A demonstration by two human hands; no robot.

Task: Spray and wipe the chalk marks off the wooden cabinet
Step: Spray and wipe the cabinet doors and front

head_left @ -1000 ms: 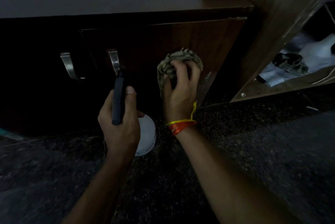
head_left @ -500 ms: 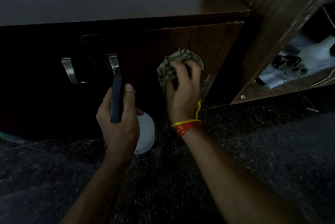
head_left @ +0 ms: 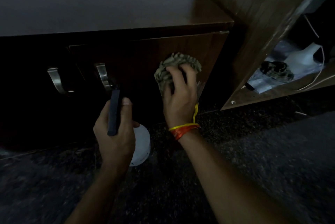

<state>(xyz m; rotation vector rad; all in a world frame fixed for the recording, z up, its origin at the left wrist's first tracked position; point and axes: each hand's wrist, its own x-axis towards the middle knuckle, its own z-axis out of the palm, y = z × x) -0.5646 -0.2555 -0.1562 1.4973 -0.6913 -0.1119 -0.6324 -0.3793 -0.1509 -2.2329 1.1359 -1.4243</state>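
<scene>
A dark wooden cabinet (head_left: pixel 203 49) fills the upper frame, its right door lit brown. My right hand (head_left: pixel 179 96) presses a crumpled greenish-grey cloth (head_left: pixel 174 66) flat against that door. My left hand (head_left: pixel 116 129) grips a spray bottle with a white body (head_left: pixel 142 144) and a black spray head (head_left: pixel 114 113), held low in front of the cabinet, nozzle pointing at the doors. No chalk marks show in this dim light.
Two curved metal handles (head_left: pixel 102 77) (head_left: pixel 55 80) stick out from the doors on the left. An open wooden shelf unit (head_left: pixel 253 71) stands to the right, holding white bags and a dark cloth (head_left: pixel 277 73). Dark speckled floor (head_left: pixel 235 151) lies below.
The view has tilted so more of the cabinet top shows. My right hand and the cloth have shifted slightly on the door; my left hand still holds the bottle in the same place.
</scene>
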